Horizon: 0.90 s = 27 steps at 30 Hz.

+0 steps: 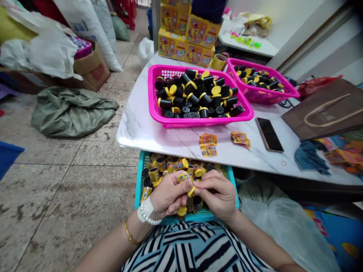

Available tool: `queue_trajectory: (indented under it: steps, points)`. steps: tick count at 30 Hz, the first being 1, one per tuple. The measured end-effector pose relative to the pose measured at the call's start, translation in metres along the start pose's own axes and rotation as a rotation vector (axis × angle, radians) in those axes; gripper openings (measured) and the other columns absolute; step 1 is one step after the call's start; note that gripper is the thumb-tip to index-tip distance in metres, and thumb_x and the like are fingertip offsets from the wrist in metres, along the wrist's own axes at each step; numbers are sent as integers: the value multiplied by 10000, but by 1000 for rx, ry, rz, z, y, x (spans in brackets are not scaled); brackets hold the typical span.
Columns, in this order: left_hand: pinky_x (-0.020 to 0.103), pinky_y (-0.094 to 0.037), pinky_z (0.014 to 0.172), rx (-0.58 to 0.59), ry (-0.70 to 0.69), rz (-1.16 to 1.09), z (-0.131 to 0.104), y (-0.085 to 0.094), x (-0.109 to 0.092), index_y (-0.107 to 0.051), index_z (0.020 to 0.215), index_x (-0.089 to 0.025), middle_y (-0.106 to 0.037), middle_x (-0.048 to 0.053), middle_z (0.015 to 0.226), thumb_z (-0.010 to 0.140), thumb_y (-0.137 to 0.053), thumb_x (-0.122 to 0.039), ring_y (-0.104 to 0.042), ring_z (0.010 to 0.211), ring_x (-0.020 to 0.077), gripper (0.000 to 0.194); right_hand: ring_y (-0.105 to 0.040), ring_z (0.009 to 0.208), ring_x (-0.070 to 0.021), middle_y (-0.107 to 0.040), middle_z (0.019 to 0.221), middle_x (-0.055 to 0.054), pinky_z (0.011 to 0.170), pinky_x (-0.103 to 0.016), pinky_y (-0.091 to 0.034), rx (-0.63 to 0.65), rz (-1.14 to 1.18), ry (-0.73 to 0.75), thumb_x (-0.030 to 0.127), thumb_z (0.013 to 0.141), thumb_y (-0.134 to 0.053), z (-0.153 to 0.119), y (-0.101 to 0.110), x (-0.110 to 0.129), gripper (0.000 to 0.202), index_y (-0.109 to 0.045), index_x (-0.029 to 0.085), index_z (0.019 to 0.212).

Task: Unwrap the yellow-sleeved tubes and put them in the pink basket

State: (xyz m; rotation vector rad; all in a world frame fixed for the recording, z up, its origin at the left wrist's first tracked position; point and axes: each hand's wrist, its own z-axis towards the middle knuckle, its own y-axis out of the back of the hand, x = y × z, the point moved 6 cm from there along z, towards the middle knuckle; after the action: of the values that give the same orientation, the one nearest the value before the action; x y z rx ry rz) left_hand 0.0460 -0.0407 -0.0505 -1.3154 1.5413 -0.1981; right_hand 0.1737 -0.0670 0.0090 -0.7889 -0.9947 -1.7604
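Observation:
My left hand [172, 192] is closed around a small canister [184, 177] with a colourful yellow label and a yellow cap. The fingers of my right hand [217, 192] pinch at the same canister near its cap end. Both hands are above a turquoise basket [138, 181] on my lap, filled with labelled yellow canisters [154, 175]. On the table edge in front lie two small stacks of printed labels [209, 150], [240, 139]. Behind them a pink basket [198, 121] holds many black canisters [193, 99] with yellow caps.
A second pink basket [263, 94] of black canisters stands at the back right. A phone [269, 135] and a brown paper bag [326, 109] are on the right of the white table [136, 124]. Yellow boxes [172, 43] are stacked behind. A green sack [73, 111] lies on the floor.

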Motion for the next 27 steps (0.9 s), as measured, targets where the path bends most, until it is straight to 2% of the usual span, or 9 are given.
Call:
queue_trajectory:
  steps: [5, 8, 10, 15, 17, 19, 21, 23, 27]
  points:
    - [128, -319, 261, 58, -58, -101, -2, -7, -14, -581, 877, -128, -687, 27, 593, 823, -701, -444, -476, 286, 56, 342, -638, 753, -157, -644, 882, -41, 594, -266, -541, 110, -9, -24, 248, 830, -752, 16, -1, -1, 248, -764, 267, 1077]
    - [142, -341, 261, 112, -56, -105, -6, -9, -18, -583, 942, -128, -710, 47, 609, 837, -670, -376, -542, 310, 97, 283, -633, 697, -143, -651, 802, -23, 595, -266, -531, 96, -11, 17, 212, 844, -739, 21, 7, 0, 139, -790, 261, 963]
    - [136, -312, 248, 84, -50, -57, -7, -6, -17, -567, 880, -145, -690, 28, 560, 846, -671, -425, -518, 283, 91, 301, -632, 678, -139, -662, 783, -16, 600, -268, -528, 75, -64, 36, 180, 843, -735, 23, 15, -1, 123, -791, 256, 922]
    - [149, -230, 242, -105, -77, 278, -3, 5, -23, -557, 742, -171, -611, -17, 451, 831, -644, -599, -424, 248, 70, 446, -663, 822, -186, -696, 928, -62, 711, -324, -547, -75, -452, 35, 220, 881, -697, 32, 46, -23, 227, -761, 246, 1097]
    - [171, -255, 274, -222, -135, 510, 0, 8, -31, -590, 735, -174, -611, -22, 458, 828, -664, -564, -434, 270, 78, 408, -642, 831, -204, -681, 926, -74, 744, -356, -540, -128, -642, 13, 281, 877, -704, 36, 55, -38, 258, -751, 226, 1124]
    - [193, -323, 348, -379, -288, 771, -1, 9, -44, -656, 767, -167, -607, -28, 462, 801, -728, -475, -483, 335, 96, 318, -621, 823, -214, -671, 875, -68, 769, -374, -526, -132, -753, -16, 313, 875, -702, 39, 58, -52, 204, -769, 211, 1038]
    - [212, -373, 431, -498, -456, 961, -6, 7, -54, -706, 815, -165, -584, -38, 449, 774, -771, -402, -517, 403, 113, 250, -614, 813, -211, -669, 821, -56, 772, -368, -513, -105, -776, -39, 294, 890, -676, 43, 56, -62, 128, -766, 203, 897]
    - [219, -382, 464, -553, -569, 1032, -12, 6, -57, -716, 865, -170, -562, -50, 450, 785, -766, -381, -514, 427, 118, 230, -617, 784, -199, -665, 777, -44, 750, -352, -510, -95, -750, -48, 254, 898, -654, 45, 55, -65, 137, -740, 199, 807]
    - [212, -407, 468, -632, -712, 997, -21, 6, -67, -673, 1003, -179, -612, -36, 589, 835, -723, -359, -518, 463, 107, 252, -627, 779, -190, -660, 801, -43, 727, -347, -530, -173, -663, 36, 218, 887, -669, 47, 54, -50, 95, -753, 207, 843]
